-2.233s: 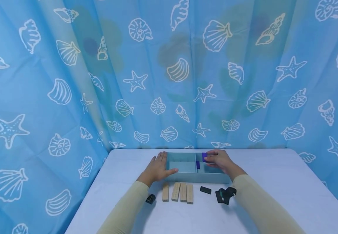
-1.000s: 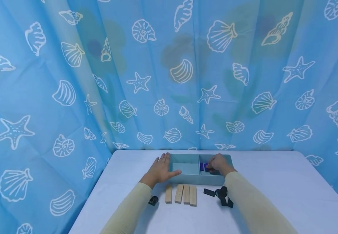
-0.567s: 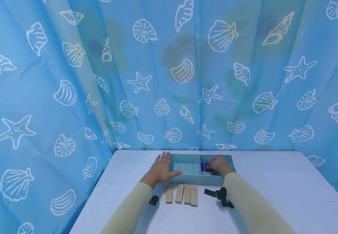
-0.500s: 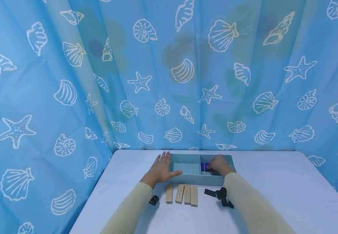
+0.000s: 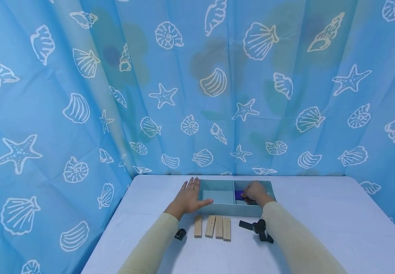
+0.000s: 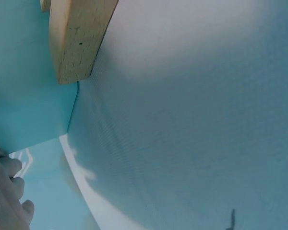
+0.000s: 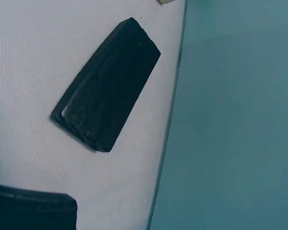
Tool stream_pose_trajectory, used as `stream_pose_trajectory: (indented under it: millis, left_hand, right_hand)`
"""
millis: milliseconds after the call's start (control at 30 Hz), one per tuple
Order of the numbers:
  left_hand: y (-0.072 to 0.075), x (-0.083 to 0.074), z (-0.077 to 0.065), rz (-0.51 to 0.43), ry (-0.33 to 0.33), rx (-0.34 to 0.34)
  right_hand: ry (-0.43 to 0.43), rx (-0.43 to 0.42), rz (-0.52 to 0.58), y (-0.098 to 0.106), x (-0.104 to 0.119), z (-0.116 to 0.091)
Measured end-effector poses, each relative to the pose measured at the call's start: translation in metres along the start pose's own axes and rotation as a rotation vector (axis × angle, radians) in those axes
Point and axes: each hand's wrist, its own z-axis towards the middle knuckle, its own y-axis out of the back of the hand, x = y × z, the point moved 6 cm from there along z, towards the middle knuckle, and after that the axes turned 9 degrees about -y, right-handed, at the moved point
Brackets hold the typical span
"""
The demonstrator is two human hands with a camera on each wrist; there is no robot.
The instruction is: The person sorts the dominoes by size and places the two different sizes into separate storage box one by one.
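Note:
A pale blue-green tray [image 5: 231, 210] with one divider stands near the back of the table. My left hand [image 5: 187, 201] rests on its left end, fingers spread and thumb over the front rim; part of this hand [image 6: 8, 196] shows at the edge of the left wrist view. Inside the right compartment, my right hand [image 5: 258, 193] pinches a small purple block. Purple surface [image 5: 238, 195] shows between its fingers and the divider, where a second purple block lies against the first. The right fingertips are partly hidden, and the right wrist view does not show them.
Several light wooden blocks [image 5: 210, 227] lie in a row before the tray. Black blocks [image 5: 245, 225] lie to their right, one of these black blocks [image 7: 108, 88] close to the tray wall [image 7: 230, 124]. Shell-patterned blue curtains [image 5: 197, 95] stand behind and at the sides.
My right hand has brought the purple block from the back of the right compartment down and left, against the other purple block. The gap between them has closed. My left hand stays on the tray.

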Motion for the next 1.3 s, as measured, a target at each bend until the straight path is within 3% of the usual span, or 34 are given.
stream_pose_trajectory:
  millis: [200,567,733,1167,1300]
  left_hand:
    - [0.001,-0.001,0.001,-0.005,0.006,0.014]
    - [0.006,0.000,0.003,0.011,0.005,0.017]
    - [0.003,0.001,0.003,0.005,0.009,0.014]
    - [-0.001,0.000,-0.001,-0.017,0.019,0.016]
    - [-0.001,0.000,0.000,-0.021,0.017,0.011]
  right_hand:
    - [0.044,-0.001,0.005,0.006,0.002,-0.004]
    - [0.041,0.062,0.069,0.019,0.004,-0.013]
    - [0.083,0.109,0.166,0.022,0.003,-0.022]
    - [0.212,0.180,0.247,0.030,-0.005,-0.053]
    - [0.239,0.186,0.317,0.035,-0.008,-0.060]
